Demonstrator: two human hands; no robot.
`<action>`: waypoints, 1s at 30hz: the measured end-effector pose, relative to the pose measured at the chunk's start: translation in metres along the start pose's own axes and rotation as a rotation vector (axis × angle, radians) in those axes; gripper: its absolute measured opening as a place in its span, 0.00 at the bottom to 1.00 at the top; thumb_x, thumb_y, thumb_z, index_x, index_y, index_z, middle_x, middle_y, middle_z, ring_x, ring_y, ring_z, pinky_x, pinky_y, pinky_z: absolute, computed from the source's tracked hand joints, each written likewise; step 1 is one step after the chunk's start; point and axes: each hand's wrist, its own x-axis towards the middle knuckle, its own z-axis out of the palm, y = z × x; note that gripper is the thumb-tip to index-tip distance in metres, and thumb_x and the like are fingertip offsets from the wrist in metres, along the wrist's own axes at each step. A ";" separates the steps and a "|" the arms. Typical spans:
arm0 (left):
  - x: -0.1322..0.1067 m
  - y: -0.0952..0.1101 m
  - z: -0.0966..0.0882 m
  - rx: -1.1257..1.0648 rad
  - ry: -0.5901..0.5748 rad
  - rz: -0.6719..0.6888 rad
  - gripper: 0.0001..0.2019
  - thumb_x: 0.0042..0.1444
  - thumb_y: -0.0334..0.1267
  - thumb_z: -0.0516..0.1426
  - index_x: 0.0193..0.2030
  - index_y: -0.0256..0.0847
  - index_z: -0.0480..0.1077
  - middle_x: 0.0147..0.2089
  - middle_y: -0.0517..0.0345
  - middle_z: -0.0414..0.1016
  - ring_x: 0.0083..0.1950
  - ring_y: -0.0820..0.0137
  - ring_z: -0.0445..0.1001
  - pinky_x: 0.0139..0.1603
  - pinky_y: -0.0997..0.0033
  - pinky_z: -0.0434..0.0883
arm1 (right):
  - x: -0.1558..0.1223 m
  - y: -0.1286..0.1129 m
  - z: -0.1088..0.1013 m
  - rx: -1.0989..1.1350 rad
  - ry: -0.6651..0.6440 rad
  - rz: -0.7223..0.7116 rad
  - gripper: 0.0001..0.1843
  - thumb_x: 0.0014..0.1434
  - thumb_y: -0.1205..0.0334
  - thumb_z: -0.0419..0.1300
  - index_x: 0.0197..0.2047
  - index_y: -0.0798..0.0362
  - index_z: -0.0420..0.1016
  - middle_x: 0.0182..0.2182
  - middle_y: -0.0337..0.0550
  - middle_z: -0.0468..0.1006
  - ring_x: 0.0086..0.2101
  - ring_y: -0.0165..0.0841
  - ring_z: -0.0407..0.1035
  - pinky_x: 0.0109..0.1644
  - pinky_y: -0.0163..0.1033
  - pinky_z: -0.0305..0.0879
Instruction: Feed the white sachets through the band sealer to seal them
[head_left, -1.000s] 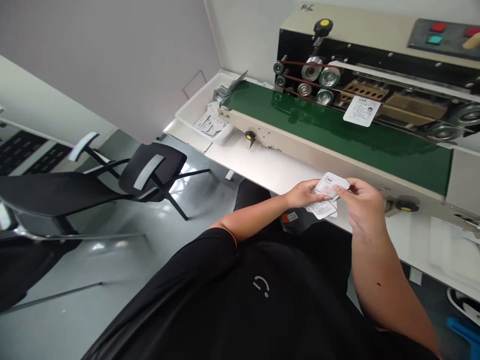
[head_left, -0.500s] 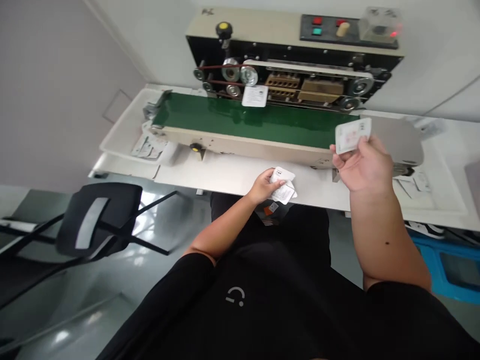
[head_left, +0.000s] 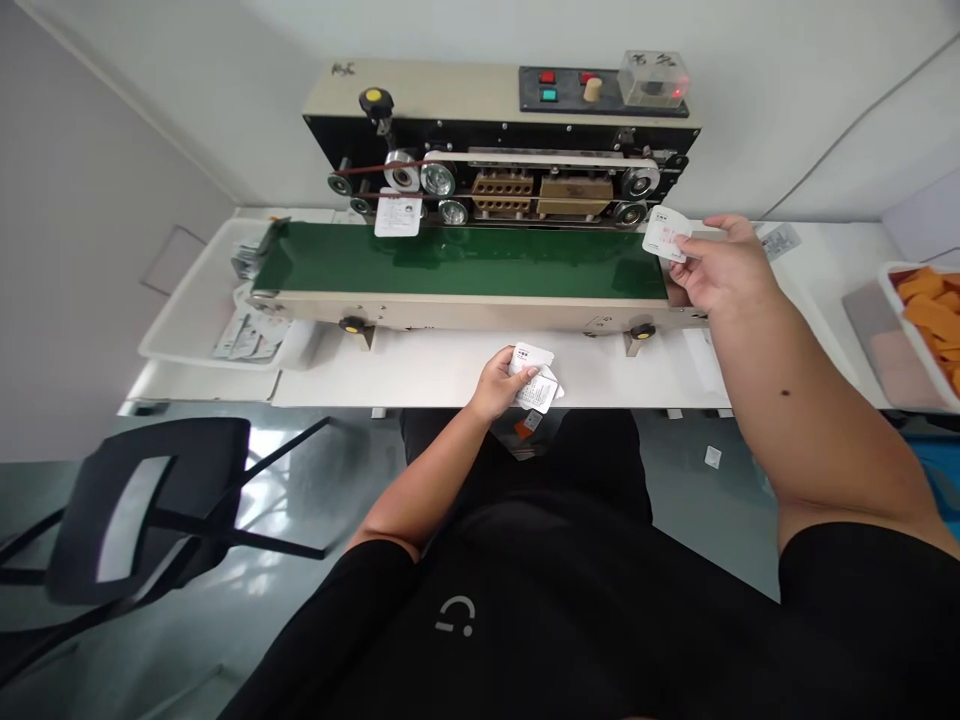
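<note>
My left hand (head_left: pixel 493 388) is closed around a few small white printed packets (head_left: pixel 537 392), fanned out in front of the table edge. Between the thumb and fingers of my right hand (head_left: pixel 726 268) is one white packet (head_left: pixel 663 236) with faint pink print. That packet is at the right end of a band sealer (head_left: pixel 442 92), close to its lower right roller and above the end of the green conveyor belt (head_left: pixel 480 262). Another white packet (head_left: pixel 397 215) hangs upright at the sealer's left rollers, over the belt.
At the belt's left end, a white tray (head_left: pixel 161 340) contains several packets. On the right stands a clear bin (head_left: pixel 874 325) of orange pieces (head_left: pixel 934 305). A black chair (head_left: pixel 150 490) is at the left, and a small white packet (head_left: pixel 712 457) lies on the floor.
My right hand has brought its packet up to the sealer's right end. The packet in the machine has travelled left past the large rollers. The view has shifted right; my left hand keeps its packets.
</note>
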 end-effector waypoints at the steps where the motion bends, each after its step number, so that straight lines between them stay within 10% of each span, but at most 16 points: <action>1: 0.000 0.001 0.000 0.004 0.001 -0.003 0.31 0.50 0.59 0.74 0.50 0.38 0.73 0.46 0.49 0.85 0.41 0.65 0.85 0.39 0.69 0.80 | 0.006 -0.001 0.003 -0.016 0.026 -0.020 0.25 0.66 0.82 0.59 0.57 0.51 0.56 0.41 0.45 0.82 0.27 0.21 0.73 0.32 0.26 0.59; 12: -0.002 0.005 0.001 -0.021 0.025 -0.029 0.33 0.46 0.60 0.76 0.48 0.38 0.74 0.44 0.50 0.85 0.39 0.66 0.84 0.38 0.69 0.79 | 0.032 -0.009 0.054 -0.135 -0.032 -0.059 0.17 0.66 0.74 0.63 0.43 0.54 0.56 0.36 0.33 0.73 0.27 0.09 0.57 0.38 0.26 0.57; 18: -0.002 0.004 -0.001 -0.020 0.036 -0.020 0.31 0.48 0.58 0.75 0.48 0.38 0.74 0.42 0.54 0.83 0.38 0.68 0.81 0.38 0.69 0.79 | -0.045 0.029 0.039 -0.183 0.019 -0.728 0.12 0.70 0.60 0.67 0.41 0.56 0.68 0.38 0.36 0.70 0.36 0.19 0.62 0.49 0.28 0.66; 24: 0.000 0.003 -0.001 0.018 0.006 -0.010 0.30 0.48 0.57 0.76 0.47 0.39 0.75 0.40 0.57 0.81 0.37 0.69 0.79 0.38 0.71 0.77 | -0.128 0.120 0.026 -0.553 -0.582 -0.532 0.14 0.60 0.54 0.72 0.48 0.49 0.83 0.41 0.44 0.79 0.35 0.32 0.67 0.41 0.38 0.64; 30: 0.001 0.002 -0.001 0.125 -0.007 0.027 0.28 0.48 0.55 0.76 0.46 0.39 0.76 0.41 0.56 0.81 0.39 0.69 0.78 0.39 0.71 0.76 | -0.136 0.157 0.031 -0.389 -0.569 -0.362 0.13 0.64 0.50 0.65 0.38 0.51 0.83 0.38 0.44 0.79 0.37 0.33 0.70 0.41 0.37 0.66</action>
